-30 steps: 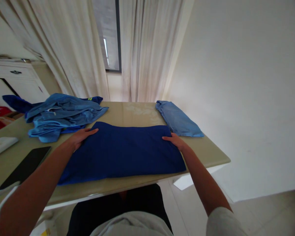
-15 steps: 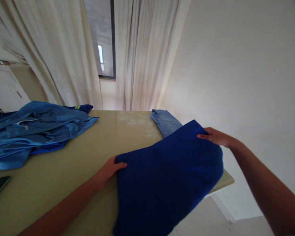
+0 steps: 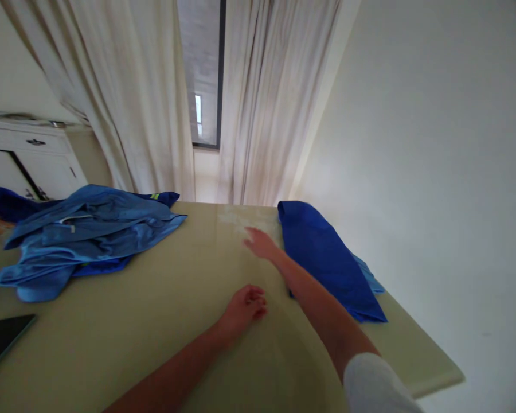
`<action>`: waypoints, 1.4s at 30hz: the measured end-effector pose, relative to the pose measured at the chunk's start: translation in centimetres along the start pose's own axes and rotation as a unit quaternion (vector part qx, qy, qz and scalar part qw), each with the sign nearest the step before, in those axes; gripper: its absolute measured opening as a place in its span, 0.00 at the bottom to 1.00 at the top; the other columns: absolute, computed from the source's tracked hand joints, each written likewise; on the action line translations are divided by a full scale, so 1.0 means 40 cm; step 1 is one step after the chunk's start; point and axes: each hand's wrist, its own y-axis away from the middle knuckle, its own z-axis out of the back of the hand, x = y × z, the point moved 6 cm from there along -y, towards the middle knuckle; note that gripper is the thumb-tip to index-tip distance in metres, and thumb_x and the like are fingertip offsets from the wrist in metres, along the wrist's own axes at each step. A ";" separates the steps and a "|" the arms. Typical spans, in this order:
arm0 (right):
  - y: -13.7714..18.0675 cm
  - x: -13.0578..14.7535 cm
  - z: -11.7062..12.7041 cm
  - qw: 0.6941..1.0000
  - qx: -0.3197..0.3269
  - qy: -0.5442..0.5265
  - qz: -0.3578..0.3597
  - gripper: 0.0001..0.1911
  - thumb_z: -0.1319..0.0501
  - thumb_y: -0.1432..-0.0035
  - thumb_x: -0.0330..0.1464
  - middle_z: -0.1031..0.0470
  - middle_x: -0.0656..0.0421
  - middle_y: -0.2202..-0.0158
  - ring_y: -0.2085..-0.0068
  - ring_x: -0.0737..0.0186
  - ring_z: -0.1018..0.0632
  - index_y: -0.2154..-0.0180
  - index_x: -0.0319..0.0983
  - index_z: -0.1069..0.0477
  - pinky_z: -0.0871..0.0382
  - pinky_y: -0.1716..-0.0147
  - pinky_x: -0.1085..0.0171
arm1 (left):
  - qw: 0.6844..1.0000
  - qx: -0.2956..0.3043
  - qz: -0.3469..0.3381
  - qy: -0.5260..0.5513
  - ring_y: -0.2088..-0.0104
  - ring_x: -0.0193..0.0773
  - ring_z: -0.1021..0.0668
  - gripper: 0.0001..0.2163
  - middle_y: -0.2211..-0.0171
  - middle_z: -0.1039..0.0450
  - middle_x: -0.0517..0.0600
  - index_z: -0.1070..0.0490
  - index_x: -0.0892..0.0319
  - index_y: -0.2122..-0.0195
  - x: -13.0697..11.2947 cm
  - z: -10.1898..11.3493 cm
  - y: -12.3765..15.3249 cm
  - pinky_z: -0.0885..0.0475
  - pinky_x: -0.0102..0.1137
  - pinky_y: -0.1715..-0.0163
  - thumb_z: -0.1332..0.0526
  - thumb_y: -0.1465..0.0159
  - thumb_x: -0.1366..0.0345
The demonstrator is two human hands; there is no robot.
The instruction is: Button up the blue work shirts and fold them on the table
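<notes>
Dark blue folded cloth (image 3: 327, 252) lying at table's right edge, atop lighter blue folded garment (image 3: 367, 275). Right hand (image 3: 260, 242) flat, fingers spread, empty, just beside cloth. Left hand (image 3: 243, 307) loosely curled, empty, resting on glossy beige table (image 3: 155, 321). Heap of crumpled blue clothes (image 3: 81, 235) far left; black phone (image 3: 2, 338) near corner.

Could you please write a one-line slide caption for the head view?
Both empty hands, left hand and right hand, over the table beside the folded dark blue garment.
</notes>
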 end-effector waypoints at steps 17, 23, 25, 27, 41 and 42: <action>0.134 0.060 -0.228 0.997 -0.003 -0.076 -0.012 0.25 0.43 0.29 0.43 0.30 0.49 0.33 0.34 0.50 0.29 0.37 0.39 0.29 0.42 0.33 0.52 | 0.698 -0.408 0.061 -0.584 0.40 0.64 0.28 0.23 0.40 0.28 0.67 0.26 0.57 0.37 -0.230 0.912 0.110 0.31 0.58 0.46 0.49 0.30 0.62; 0.127 0.048 -0.228 0.994 -0.014 -0.103 -0.033 0.24 0.49 0.28 0.39 0.27 0.46 0.36 0.36 0.49 0.27 0.37 0.37 0.29 0.40 0.34 0.50 | 0.767 -0.302 -0.110 -0.555 0.44 0.52 0.23 0.17 0.48 0.21 0.56 0.18 0.53 0.50 -0.259 0.688 0.084 0.37 0.51 0.37 0.45 0.33 0.69; 0.127 0.027 -0.224 0.983 -0.036 -0.167 -0.063 0.26 0.55 0.26 0.39 0.24 0.46 0.39 0.38 0.51 0.25 0.35 0.37 0.32 0.37 0.36 0.51 | 0.816 -0.204 -0.199 -0.503 0.48 0.48 0.21 0.15 0.52 0.20 0.54 0.17 0.53 0.54 -0.268 0.559 0.112 0.32 0.45 0.40 0.44 0.33 0.69; 0.130 -0.001 -0.217 0.960 -0.073 -0.253 -0.100 0.29 0.60 0.24 0.42 0.22 0.47 0.42 0.41 0.52 0.22 0.33 0.38 0.36 0.33 0.39 0.53 | 0.858 -0.056 -0.270 -0.433 0.53 0.45 0.19 0.14 0.57 0.19 0.53 0.17 0.53 0.57 -0.270 0.419 0.169 0.27 0.39 0.47 0.43 0.31 0.68; 0.153 0.091 -0.174 0.997 0.020 -0.071 0.011 0.09 0.41 0.31 0.30 0.21 0.50 0.52 0.48 0.55 0.24 0.55 0.37 0.22 0.33 0.44 0.60 | 0.844 -0.230 -0.204 -0.439 0.46 0.48 0.21 0.18 0.48 0.21 0.56 0.21 0.57 0.49 -0.278 0.583 0.329 0.29 0.42 0.39 0.48 0.30 0.60; 0.165 0.094 -0.163 0.998 0.028 -0.053 0.011 0.09 0.43 0.30 0.29 0.21 0.50 0.53 0.49 0.56 0.24 0.55 0.36 0.23 0.33 0.45 0.61 | 0.812 -0.294 -0.194 -0.466 0.44 0.49 0.22 0.19 0.47 0.22 0.58 0.22 0.59 0.48 -0.270 0.641 0.325 0.31 0.42 0.37 0.50 0.30 0.62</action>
